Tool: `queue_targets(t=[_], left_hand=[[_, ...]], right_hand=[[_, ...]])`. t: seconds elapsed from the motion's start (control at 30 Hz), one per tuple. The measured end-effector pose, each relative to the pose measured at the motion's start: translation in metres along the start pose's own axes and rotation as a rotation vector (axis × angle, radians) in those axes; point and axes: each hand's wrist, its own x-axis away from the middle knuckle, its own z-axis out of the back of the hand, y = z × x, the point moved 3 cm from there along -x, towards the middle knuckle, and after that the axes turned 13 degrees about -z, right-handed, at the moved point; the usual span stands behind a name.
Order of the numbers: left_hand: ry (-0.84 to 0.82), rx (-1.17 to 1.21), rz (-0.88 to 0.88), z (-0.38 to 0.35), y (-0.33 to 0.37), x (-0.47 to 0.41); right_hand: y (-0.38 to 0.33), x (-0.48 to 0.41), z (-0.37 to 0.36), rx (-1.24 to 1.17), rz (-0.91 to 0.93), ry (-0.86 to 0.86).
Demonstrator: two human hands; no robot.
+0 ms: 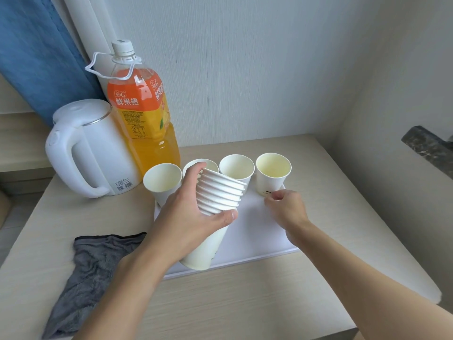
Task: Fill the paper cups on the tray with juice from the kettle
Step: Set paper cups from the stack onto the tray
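Note:
Four paper cups stand in a row at the back of the white tray (257, 231): one at the left (163, 179), a second (208, 164) half hidden behind my left hand, a third (236, 168), and the rightmost cup (273, 171), whose inside looks pale yellow. My left hand (186, 217) grips a tilted stack of nested paper cups (218, 195) over the tray. My right hand (286, 208) hovers with loosely curled fingers, its fingertips at the base of the rightmost cup. The white kettle (85, 148) stands, lid down, at the back left.
A large bottle of orange juice (142, 114) stands between the kettle and the cups. A grey cloth (93, 266) lies at the table's front left. Walls close off the back and right, and a dark stone ledge (429, 146) juts out on the right.

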Motion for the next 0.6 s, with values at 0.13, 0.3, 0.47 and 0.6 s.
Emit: queue_targets(t=[0.13,0.3,0.47,0.6], left_hand=[[-0.003,0.009,-0.001,-0.0012,0.0002,0.0004],[0.000,0.015,0.001,-0.0003,-0.0004,0.0005],[-0.003,0.008,0.001,-0.0017,-0.0004,0.0002],[-0.003,0.001,-0.001,-0.0016,0.0000,0.0005]], right_hand=[[0.0011,-0.0019,-0.0013,0.016,0.005,0.019],[-0.0002,-0.0014,-0.0007,0.027,0.014,-0.011],[-0.0005,-0.0022,-0.0024,0.033,0.022,-0.032],[-0.0008,-0.0020,-0.0028,0.049,0.031,-0.041]])
